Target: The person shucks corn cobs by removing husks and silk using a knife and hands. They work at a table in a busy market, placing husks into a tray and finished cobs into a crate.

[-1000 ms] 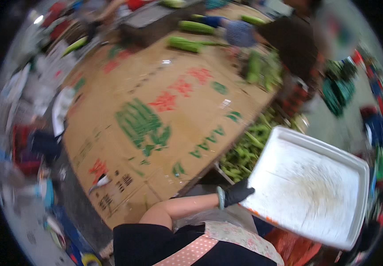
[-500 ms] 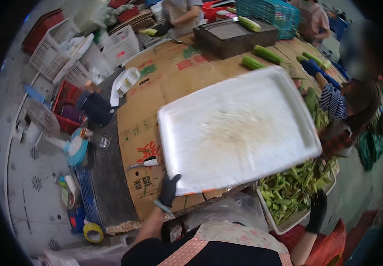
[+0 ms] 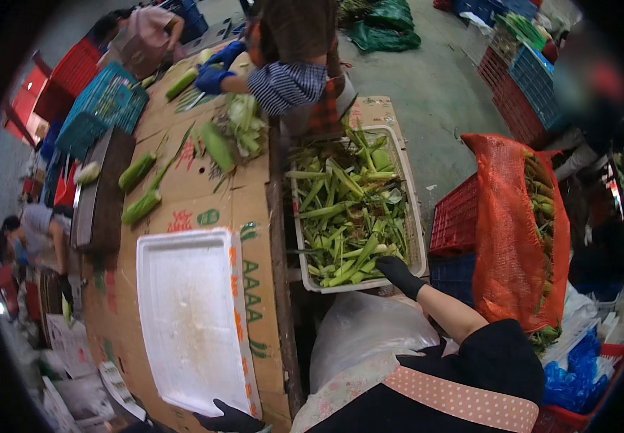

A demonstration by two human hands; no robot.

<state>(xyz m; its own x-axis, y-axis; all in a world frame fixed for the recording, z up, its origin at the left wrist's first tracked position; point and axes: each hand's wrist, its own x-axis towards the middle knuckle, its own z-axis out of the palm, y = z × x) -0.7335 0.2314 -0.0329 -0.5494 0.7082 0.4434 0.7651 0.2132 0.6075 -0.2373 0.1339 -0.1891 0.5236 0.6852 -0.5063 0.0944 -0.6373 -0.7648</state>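
Observation:
A white foam tray lies on the cardboard-covered table, with brownish smudges inside and orange marks along its right edge. My left hand, in a black glove, is at the tray's near edge, thumb and fingers apart; its lower part is cut off by the picture's edge. To the right, a white basket is heaped with green corn husks. My black-gloved right hand reaches over the basket's near right corner, fingers stretched toward the husks.
Green corn ears lie farther up the table beside a dark metal box and a teal crate. A co-worker in blue gloves handles corn at the far side. An orange mesh sack stands right of the basket.
The tray, raised and tilted in my left hand before, now rests flat on the table. My view has swung right. My right hand has come over the basket's near rim.

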